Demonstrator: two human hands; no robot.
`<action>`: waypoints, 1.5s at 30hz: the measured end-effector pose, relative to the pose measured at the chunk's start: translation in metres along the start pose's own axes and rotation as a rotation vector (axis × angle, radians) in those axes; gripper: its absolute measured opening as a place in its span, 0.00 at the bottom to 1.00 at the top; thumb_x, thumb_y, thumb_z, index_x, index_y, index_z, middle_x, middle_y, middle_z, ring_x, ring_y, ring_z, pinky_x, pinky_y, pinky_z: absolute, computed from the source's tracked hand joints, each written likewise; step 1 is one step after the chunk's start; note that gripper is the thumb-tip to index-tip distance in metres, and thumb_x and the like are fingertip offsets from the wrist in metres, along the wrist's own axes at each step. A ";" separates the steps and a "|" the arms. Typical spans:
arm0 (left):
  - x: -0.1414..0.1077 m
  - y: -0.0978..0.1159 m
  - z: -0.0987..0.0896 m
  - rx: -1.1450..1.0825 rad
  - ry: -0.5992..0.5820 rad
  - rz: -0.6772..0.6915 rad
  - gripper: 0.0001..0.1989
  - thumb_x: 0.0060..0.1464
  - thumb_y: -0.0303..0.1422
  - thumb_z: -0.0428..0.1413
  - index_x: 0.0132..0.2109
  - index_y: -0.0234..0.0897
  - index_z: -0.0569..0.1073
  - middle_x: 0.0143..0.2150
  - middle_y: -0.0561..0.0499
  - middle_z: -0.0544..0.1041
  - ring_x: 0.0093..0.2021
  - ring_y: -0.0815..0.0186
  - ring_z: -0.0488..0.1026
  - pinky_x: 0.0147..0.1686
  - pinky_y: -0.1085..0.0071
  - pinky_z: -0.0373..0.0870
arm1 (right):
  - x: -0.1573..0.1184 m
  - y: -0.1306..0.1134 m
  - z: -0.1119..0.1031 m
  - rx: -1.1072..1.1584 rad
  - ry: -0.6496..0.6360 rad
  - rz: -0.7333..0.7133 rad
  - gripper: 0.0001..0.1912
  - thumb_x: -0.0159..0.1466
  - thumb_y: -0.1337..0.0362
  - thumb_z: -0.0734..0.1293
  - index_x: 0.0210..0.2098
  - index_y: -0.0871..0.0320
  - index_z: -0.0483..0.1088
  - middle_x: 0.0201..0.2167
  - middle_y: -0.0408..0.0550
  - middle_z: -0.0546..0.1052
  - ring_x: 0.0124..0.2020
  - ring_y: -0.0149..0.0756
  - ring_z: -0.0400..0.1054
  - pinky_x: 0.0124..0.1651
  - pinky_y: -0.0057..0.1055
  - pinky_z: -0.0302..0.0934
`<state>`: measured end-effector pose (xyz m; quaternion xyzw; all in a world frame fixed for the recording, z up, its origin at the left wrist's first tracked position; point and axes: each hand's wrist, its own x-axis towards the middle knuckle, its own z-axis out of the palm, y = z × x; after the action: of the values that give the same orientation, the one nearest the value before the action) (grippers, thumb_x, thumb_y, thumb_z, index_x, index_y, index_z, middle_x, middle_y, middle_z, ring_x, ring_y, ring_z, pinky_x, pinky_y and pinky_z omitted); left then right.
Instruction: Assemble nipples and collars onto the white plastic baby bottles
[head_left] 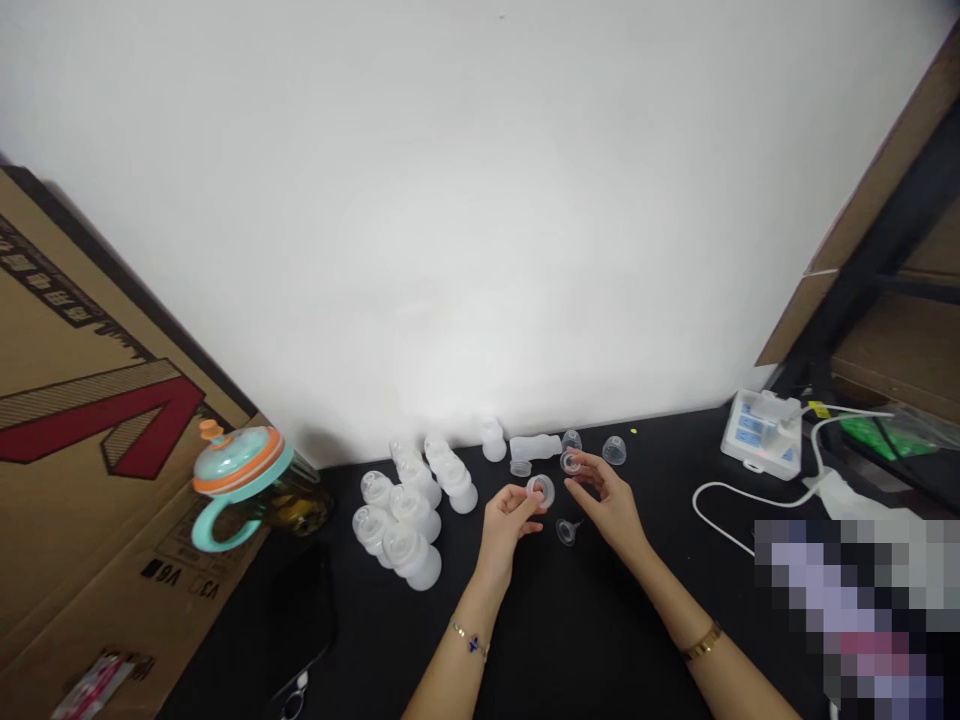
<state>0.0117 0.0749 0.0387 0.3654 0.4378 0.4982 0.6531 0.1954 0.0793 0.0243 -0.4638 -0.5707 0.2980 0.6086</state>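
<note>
My left hand (pixel 511 515) pinches a translucent white bottle collar (pixel 541 490), its round opening turned toward me. To its right, my right hand (pixel 609 505) has its fingertips at a small clear round part (pixel 569 462), which looks held at its edge; its exact kind is too small to make out. Below and between the hands, a clear silicone teat (pixel 567 532) lies on the black table. Just behind them are a white bottle body (pixel 532 447) on its side, a small clear ring-like piece (pixel 520 467) and two clear dome caps (pixel 613 450), (pixel 571 439).
Several white baby bottles (pixel 411 552) with clear caps stand at left, and one more bottle (pixel 493 440) by the wall. A lidded jug (pixel 244 465), dark phone (pixel 300 610) and cardboard box (pixel 97 400) occupy the far left. A power strip (pixel 761 435) with white cable sits right.
</note>
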 end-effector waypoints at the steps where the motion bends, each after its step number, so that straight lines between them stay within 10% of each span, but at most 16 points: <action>1: 0.000 0.000 0.000 -0.037 0.003 -0.021 0.23 0.39 0.44 0.73 0.33 0.33 0.72 0.44 0.43 0.82 0.34 0.66 0.79 0.27 0.77 0.74 | 0.000 -0.001 0.001 0.006 0.001 0.012 0.17 0.63 0.53 0.72 0.47 0.54 0.71 0.55 0.56 0.78 0.47 0.45 0.77 0.50 0.41 0.72; 16: 0.004 -0.003 -0.005 -0.237 -0.060 -0.111 0.26 0.40 0.47 0.73 0.33 0.34 0.69 0.39 0.48 0.80 0.27 0.73 0.77 0.25 0.79 0.74 | -0.002 -0.018 0.002 0.012 0.040 0.208 0.23 0.63 0.42 0.68 0.30 0.57 0.75 0.16 0.40 0.67 0.19 0.33 0.62 0.24 0.29 0.57; 24: 0.007 -0.008 -0.007 -0.246 -0.048 -0.127 0.25 0.45 0.47 0.70 0.39 0.35 0.70 0.40 0.44 0.81 0.25 0.72 0.76 0.24 0.77 0.74 | 0.001 -0.015 0.001 0.031 0.064 0.251 0.25 0.63 0.40 0.68 0.30 0.57 0.76 0.16 0.39 0.63 0.17 0.30 0.55 0.20 0.28 0.50; 45: 0.006 -0.003 -0.005 -0.240 -0.028 -0.183 0.22 0.56 0.48 0.63 0.45 0.32 0.75 0.46 0.39 0.82 0.29 0.68 0.80 0.25 0.77 0.75 | -0.006 -0.013 0.005 0.037 -0.065 0.192 0.23 0.64 0.44 0.68 0.44 0.56 0.78 0.33 0.51 0.80 0.32 0.41 0.75 0.28 0.31 0.68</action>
<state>0.0085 0.0798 0.0325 0.2502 0.3973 0.4800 0.7410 0.1870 0.0703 0.0331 -0.4950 -0.5375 0.3805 0.5668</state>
